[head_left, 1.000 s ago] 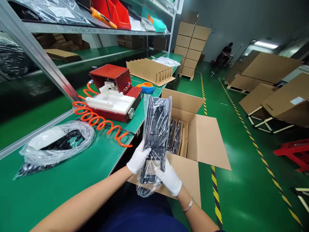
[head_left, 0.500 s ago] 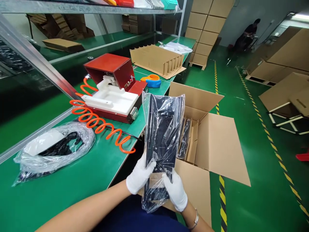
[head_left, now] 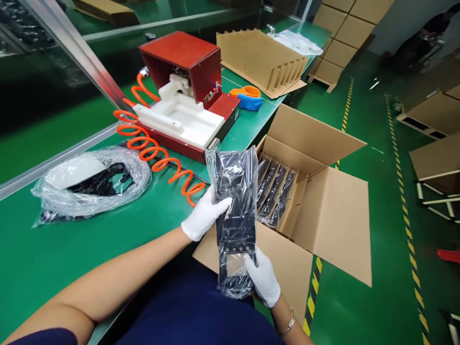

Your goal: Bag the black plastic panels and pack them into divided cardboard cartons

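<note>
Both white-gloved hands hold a long black plastic part (head_left: 235, 225) wrapped in a clear plastic bag. My left hand (head_left: 203, 213) grips its left edge around mid-length, thumb on the front. Lower down, my right hand (head_left: 263, 277) grips the right edge beside a rectangular opening, thumb on top. The part is tilted up towards me in front of an open cardboard box (head_left: 338, 215). Inside the box, several bagged black parts (head_left: 275, 191) stand on edge between cardboard dividers. The held part covers some of the box's near left side.
On the green bench (head_left: 118, 249) stands a red machine (head_left: 181, 52) with a white fixture and a coiled orange hose (head_left: 161, 165). Left of it lies a plastic bag (head_left: 93, 177) of black pieces. Tape rolls (head_left: 247, 98) and a cardboard divider grid (head_left: 258, 60) are further back.
My view has turned down, showing more of the box's inside. The left hand has moved up along the bagged part, while the right stays at its lower end. Both still hold it.
</note>
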A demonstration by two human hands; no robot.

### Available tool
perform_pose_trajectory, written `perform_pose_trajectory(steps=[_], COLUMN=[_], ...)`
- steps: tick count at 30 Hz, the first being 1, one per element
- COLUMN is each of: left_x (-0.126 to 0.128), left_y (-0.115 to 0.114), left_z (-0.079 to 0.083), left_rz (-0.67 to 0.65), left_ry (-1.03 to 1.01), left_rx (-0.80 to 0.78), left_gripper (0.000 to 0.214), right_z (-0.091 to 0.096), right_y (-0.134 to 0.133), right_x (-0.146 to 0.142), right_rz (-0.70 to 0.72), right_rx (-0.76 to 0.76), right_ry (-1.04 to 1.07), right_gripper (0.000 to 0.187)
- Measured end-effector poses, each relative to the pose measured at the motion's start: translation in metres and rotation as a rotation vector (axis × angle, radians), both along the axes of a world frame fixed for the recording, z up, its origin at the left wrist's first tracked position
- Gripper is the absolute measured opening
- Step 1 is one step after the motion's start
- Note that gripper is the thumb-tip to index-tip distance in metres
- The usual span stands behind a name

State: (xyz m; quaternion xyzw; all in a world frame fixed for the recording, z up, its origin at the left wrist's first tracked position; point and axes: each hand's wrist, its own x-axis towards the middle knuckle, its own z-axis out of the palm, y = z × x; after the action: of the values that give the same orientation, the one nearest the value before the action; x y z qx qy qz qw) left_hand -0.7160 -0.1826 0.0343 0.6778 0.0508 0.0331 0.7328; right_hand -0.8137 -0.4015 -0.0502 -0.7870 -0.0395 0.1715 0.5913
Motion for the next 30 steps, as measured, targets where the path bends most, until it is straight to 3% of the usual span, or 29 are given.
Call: perform_pose_trajectory(steps=[3,10,12,15,17,19,23,27,30], left_x=[-0.001,-0.002,-0.006,-0.011,-0.013,-0.012,-0.006,-0.008,-0.014], left_y=[-0.002,0.000,0.004,0.013,0.016,0.018,0.017,0.016,0.017], left_z=[-0.007,-0.003,-0.004,-0.003,0.002,0.008,0.014,0.011,0.010], left_rz=[0.089,0.017,0.097,0.201,0.185,0.101,0.022,0.009,-0.056], left_ry=[0.049,-0.137,-0.265,-0.437,-0.551,-0.651,-0.694,-0.655,-0.744], left_rx=[0.019,0.118,0.274,0.678,0.907,1.022,1.091,1.102,1.104], left_gripper=[0.068,0.077,0.076,0.046,0.029,0.030,0.036,0.039,0.039], right_z=[-0.001,-0.002,-0.001,0.000,0.002,0.003,0.005,0.006,0.007], right_y=[-0.001,-0.008,-0.012,-0.017,-0.019,-0.019,-0.019,-0.018,-0.016], right_x=[-0.003,-0.005,-0.005,-0.005,-0.005,-0.006,-0.008,-0.009,-0.008], right_rz=[0.020,0.004,-0.015,-0.040,-0.049,-0.047,-0.034,-0.038,-0.038], right_rx=[-0.006,0.037,0.034,0.029,0.031,0.032,0.016,0.008,0.020], right_ry=[0.002,0.008,0.014,0.015,0.013,0.004,-0.020,-0.032,-0.034], right_gripper=[0.039,0.037,0.036,0.035,0.034,0.034,0.035,0.033,0.032])
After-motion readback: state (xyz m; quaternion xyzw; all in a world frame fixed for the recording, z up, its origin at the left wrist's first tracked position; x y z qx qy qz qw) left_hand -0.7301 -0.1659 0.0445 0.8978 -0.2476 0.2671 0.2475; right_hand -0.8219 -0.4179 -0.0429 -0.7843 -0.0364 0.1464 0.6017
